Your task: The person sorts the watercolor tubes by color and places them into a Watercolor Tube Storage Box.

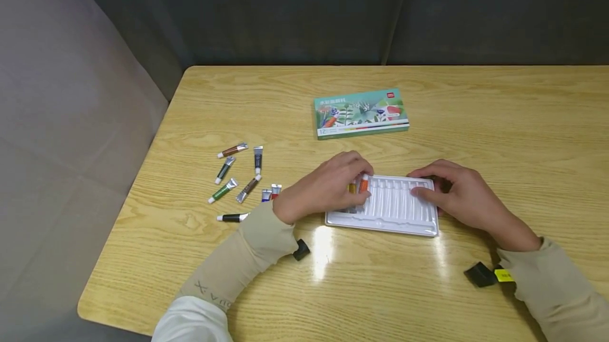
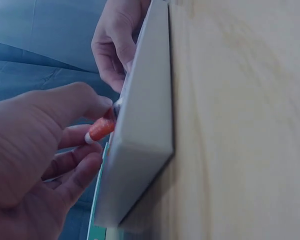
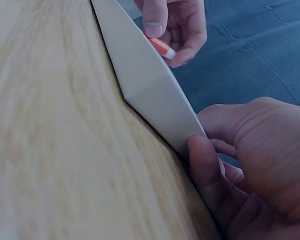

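Paint tube with an orange body and white cap (image 1: pixel 364 183), right there at the left hand (image 1: pixel 330 183) in the head view, pinched between thumb and fingers! Its long axis runs in line with the grooves of a white plastic tray (image 1: pixel 380 223), cap pointing away from the person; bare grooves lie just right of the grip, and that looks like the relation to watch. Yellow paint tube (image 1: pixel 352 188) immediately left of the orange one, loose paint tubes (image 1: pixel 248 188) further left on the pale wooden worktop (image 1: pixel 523 162). Left forearm slants in from the near left; the right hand (image 1: pixel 461 194) holds the tray's right end.

Left wrist view: the cap end stands above the tray rim, fingers by the cap, thumb towards the tail. Tail touching a groove? Can't tell.

Right wrist view: thumb and fingers grip the tray's edge, one digit against its outer wall, orange tube well apart from them. The left hand is plainly nearer.
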